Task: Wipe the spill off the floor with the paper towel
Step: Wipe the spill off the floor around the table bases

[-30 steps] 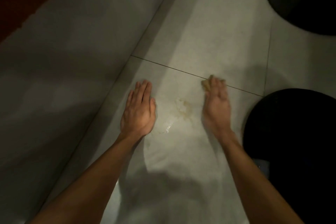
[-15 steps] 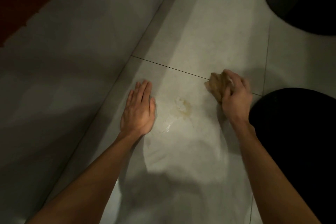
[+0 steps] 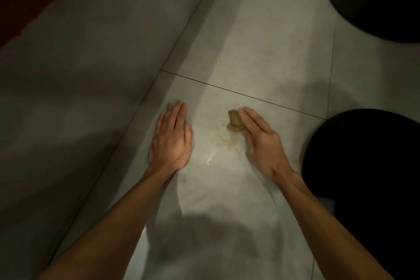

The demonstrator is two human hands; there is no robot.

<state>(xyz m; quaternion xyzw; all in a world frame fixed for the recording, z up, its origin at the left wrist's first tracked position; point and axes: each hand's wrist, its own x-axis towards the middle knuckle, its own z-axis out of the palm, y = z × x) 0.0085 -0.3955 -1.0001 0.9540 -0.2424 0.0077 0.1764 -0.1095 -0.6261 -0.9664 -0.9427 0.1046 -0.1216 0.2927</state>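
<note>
Head view: the left hand [image 3: 170, 141] lies flat on the pale tiled floor [image 3: 261, 36], palm down, fingers straight and together, holding nothing. The right hand [image 3: 261, 143] presses a crumpled, brown-stained paper towel [image 3: 234, 121] onto the floor under outstretched fingers. The towel sits at the far right edge of the yellowish spill [image 3: 223, 140], which lies between the two hands. A dark rounded shape [image 3: 368, 179] sits just right of the right forearm.
</note>
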